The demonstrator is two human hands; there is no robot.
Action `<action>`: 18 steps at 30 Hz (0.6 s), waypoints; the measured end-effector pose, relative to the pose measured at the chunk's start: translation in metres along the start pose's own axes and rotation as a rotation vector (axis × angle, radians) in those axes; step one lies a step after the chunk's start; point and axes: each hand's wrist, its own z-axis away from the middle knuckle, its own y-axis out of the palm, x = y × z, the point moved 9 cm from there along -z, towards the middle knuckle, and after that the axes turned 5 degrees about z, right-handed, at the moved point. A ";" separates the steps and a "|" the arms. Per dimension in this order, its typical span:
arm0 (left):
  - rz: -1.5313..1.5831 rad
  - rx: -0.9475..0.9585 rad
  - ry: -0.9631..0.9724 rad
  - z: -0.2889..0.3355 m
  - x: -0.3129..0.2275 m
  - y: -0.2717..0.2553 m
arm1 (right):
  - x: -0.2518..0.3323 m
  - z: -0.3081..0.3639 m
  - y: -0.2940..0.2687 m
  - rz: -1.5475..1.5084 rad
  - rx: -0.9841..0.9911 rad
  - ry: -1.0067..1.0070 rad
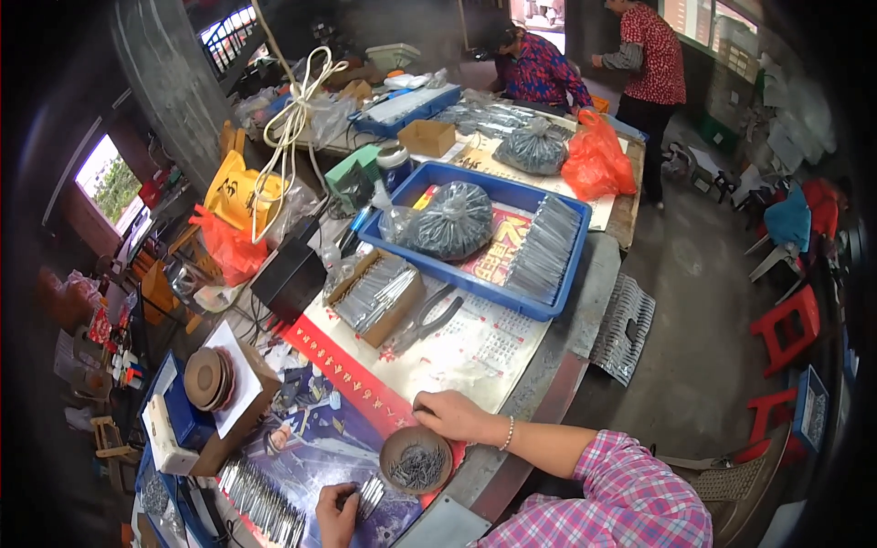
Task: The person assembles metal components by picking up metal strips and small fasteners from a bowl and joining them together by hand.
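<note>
My left hand [337, 517] is low in the head view, its fingers curled around a small bundle of slim silvery metal rods [370, 496]. Up and to the right, my right hand [452, 416] hovers at the far rim of a round brown bowl [391, 447]. Its fingers are closed, and whatever they pinch is too small to make out. Small dark metal pieces [418, 468] fill the bowl. Left of my left hand, a row of similar slim silvery rods [263, 500] lies side by side on the purple printed sheet [320, 457].
Beyond my hands stand a cardboard box of metal rods [376, 300], pliers [429, 320] and a blue tray [557, 309] holding a bag of dark pieces [452, 222]. A box with brown discs [208, 379] is at left. Two people [544, 73] are at the far end.
</note>
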 end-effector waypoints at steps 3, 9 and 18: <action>-0.004 0.014 0.010 0.000 -0.006 0.001 | 0.001 0.000 -0.001 -0.028 -0.018 -0.002; -0.004 0.027 -0.022 0.002 0.005 0.002 | 0.003 0.002 0.003 -0.005 0.005 -0.026; 0.032 0.026 -0.002 0.002 -0.005 0.002 | 0.004 0.002 0.001 -0.028 0.001 -0.021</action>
